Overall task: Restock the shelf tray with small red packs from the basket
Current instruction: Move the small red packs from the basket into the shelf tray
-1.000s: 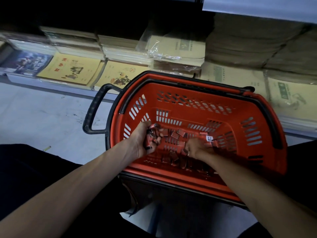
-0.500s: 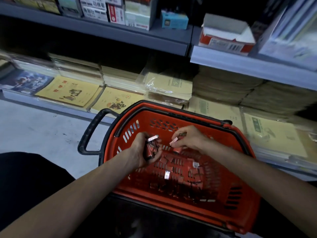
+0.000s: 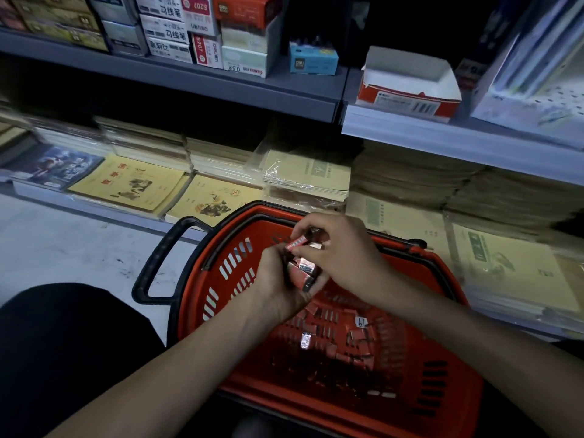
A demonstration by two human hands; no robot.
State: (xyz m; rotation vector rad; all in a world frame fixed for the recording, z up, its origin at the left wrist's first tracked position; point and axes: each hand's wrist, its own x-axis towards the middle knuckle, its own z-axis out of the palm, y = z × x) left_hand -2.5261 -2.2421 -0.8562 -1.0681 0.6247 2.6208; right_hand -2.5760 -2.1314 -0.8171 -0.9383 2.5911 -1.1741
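Right grip (image 3: 343, 252) has moved left to meet left grip (image 3: 276, 290) over the orange-red slotted plastic basket (image 3: 455, 403); both clamped on small red rectangular packs (image 3: 301, 273), with the open white-and-red cardboard shelf tray (image 3: 407, 101) far and right of them, nearer the right grip.

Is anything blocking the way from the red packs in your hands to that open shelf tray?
Nothing visible does. The red packs are held over the basket, and the tray stands open-topped at the shelf's front.

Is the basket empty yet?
Not empty: many red packs lie scattered on the floor of the basket.
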